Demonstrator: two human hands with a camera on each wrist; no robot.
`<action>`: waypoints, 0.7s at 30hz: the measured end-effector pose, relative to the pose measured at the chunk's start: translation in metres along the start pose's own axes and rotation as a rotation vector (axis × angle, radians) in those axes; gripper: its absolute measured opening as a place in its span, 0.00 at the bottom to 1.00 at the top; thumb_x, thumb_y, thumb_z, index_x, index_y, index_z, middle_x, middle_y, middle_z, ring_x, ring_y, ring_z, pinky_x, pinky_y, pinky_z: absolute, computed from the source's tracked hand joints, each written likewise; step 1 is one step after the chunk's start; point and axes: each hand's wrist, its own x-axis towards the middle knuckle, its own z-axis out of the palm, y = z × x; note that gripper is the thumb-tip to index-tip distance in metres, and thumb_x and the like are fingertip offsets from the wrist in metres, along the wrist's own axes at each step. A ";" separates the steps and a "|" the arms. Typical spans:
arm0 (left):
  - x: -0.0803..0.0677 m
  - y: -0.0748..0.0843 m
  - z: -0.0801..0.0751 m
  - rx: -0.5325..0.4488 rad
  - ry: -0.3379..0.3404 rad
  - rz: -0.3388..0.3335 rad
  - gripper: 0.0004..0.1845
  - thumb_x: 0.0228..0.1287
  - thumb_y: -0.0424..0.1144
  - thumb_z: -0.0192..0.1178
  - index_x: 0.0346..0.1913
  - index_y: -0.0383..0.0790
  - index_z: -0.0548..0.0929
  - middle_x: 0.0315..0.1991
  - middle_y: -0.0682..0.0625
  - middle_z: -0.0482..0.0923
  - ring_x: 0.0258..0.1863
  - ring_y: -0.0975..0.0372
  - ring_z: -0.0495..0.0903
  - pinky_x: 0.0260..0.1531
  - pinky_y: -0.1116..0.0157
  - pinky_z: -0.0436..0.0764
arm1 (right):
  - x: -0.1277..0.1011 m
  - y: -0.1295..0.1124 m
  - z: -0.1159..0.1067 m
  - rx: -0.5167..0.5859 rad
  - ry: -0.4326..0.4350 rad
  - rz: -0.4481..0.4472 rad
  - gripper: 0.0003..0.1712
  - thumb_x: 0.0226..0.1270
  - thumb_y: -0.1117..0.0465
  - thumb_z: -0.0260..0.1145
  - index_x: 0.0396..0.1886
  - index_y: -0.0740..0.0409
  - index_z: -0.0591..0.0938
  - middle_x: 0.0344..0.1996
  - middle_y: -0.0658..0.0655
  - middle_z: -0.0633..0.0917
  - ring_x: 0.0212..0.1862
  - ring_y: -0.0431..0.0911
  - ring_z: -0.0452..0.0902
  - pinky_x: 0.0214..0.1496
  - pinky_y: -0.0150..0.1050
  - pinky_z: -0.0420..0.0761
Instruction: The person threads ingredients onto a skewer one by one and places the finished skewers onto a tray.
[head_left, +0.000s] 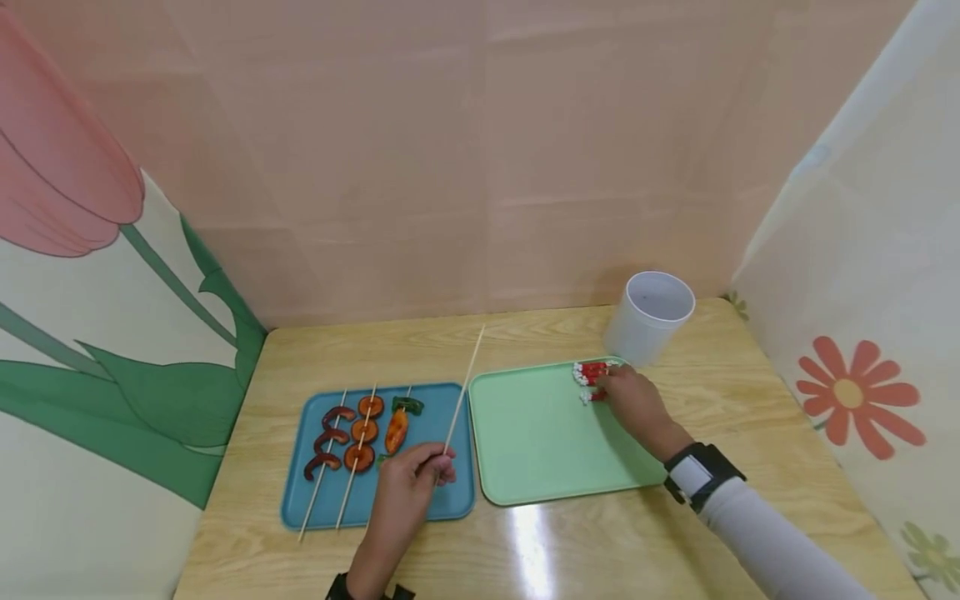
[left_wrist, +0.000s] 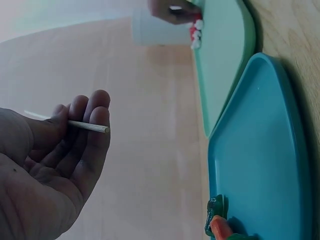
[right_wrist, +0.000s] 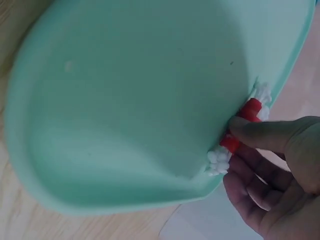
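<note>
My left hand pinches a thin wooden skewer between thumb and fingers, tilted up above the right side of the blue tray. Nothing is threaded on the visible length of this skewer. At the back right corner of the green tray, my right hand pinches a small red piece with white bumpy ends. Another red and white piece shows just behind the fingertips. The fingers partly cover these pieces, so how many there are cannot be told.
On the blue tray lie skewers with brown curved pieces, orange round slices and an orange piece with green ends. A white cup stands behind the green tray. Walls enclose the wooden table at the back and sides.
</note>
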 end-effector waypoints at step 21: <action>0.002 -0.005 0.019 0.281 -0.140 0.102 0.08 0.70 0.26 0.61 0.45 0.31 0.90 0.34 0.48 0.88 0.28 0.67 0.84 0.27 0.77 0.82 | 0.025 -0.090 -0.131 1.083 -0.147 0.126 0.18 0.72 0.60 0.68 0.57 0.63 0.82 0.46 0.67 0.85 0.41 0.47 0.86 0.46 0.35 0.87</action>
